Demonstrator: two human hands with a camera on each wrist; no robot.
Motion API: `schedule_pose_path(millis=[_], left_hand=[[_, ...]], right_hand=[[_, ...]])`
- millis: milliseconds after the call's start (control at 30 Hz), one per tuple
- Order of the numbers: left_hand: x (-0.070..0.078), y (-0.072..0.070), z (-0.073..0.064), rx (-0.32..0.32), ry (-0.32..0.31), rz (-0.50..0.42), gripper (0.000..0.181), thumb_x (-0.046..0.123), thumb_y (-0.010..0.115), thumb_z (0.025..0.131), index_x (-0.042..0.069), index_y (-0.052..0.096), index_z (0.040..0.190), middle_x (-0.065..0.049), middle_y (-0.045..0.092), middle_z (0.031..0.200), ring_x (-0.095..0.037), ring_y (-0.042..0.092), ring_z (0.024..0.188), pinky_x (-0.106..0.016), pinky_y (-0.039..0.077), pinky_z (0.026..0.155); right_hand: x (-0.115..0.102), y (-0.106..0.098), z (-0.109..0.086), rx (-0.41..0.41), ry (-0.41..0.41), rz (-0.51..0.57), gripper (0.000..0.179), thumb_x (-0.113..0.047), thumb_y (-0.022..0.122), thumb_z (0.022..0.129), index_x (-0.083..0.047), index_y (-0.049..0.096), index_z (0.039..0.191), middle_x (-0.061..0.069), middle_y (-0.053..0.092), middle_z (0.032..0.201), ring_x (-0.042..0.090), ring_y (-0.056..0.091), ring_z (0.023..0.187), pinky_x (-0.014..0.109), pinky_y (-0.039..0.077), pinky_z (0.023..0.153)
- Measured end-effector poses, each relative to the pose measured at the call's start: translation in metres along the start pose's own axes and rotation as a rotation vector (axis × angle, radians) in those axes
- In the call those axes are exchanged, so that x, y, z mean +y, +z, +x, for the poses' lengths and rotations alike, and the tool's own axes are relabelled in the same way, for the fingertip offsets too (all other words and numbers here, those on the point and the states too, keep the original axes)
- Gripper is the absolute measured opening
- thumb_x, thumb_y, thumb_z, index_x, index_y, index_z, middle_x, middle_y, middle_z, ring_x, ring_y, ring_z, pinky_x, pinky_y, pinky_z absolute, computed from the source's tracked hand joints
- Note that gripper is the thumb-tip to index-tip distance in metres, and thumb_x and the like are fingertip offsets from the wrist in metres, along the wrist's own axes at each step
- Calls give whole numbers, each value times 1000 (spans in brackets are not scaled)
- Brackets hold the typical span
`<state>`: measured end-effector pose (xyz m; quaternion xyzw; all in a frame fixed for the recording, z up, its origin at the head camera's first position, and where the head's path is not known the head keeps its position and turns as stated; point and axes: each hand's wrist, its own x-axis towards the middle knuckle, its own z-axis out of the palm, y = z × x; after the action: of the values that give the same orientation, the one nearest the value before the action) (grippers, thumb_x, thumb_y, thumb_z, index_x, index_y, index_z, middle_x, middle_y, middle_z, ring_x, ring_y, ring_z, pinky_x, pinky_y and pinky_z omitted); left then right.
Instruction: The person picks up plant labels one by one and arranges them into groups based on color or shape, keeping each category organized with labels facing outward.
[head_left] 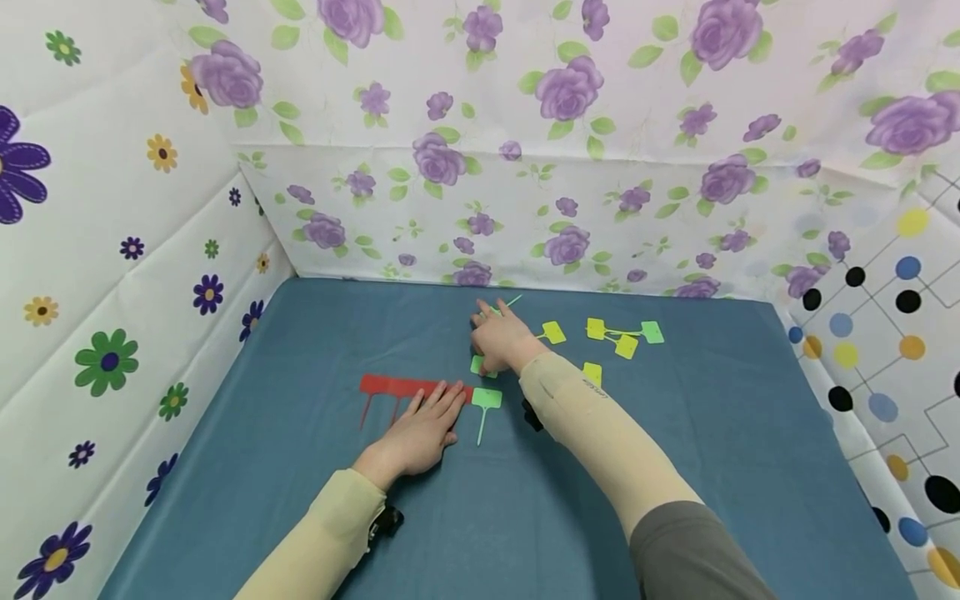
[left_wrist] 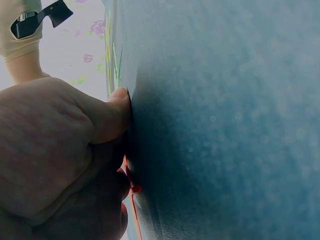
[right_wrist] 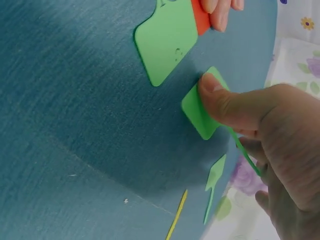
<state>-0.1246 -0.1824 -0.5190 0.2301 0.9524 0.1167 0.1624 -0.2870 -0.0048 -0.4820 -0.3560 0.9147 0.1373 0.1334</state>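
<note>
A row of red tags (head_left: pixel 382 384) with thin stems lies on the blue cloth, and my left hand (head_left: pixel 420 433) rests flat over its right part. At the row's right end sits a green tag (head_left: pixel 487 398) with its stem towards me. Just beyond it, my right hand (head_left: pixel 504 335) holds another green tag (right_wrist: pixel 197 112): the thumb lies on its flat head while the stem runs back under the fingers. Farther off in the right wrist view is one more green tag (right_wrist: pixel 215 172). The left wrist view shows the left thumb (left_wrist: pixel 112 117) at the cloth, the fingertips partly hidden.
Several yellow tags (head_left: pixel 626 346) and a green tag (head_left: pixel 652 332) lie right of my right hand. A yellow tag (head_left: pixel 592 372) is partly behind the forearm. Flower-printed sheets (head_left: pixel 450 208) wall the back and left; a dotted sheet (head_left: pixel 885 350) hangs at the right.
</note>
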Motion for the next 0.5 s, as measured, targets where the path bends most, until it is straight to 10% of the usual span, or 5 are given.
schedule_pose_path(millis=[500], left_hand=[[0,-1,0,-12,9,-29,66,25,54,114,6,25,171,-10,15,179,-33,8,165,-58,5,132]], right_hand=[[5,-16,-28,-95,127,-23,35,-51,75,99,-26,82,122,2,54,160,36,9,165,78,-8,122]])
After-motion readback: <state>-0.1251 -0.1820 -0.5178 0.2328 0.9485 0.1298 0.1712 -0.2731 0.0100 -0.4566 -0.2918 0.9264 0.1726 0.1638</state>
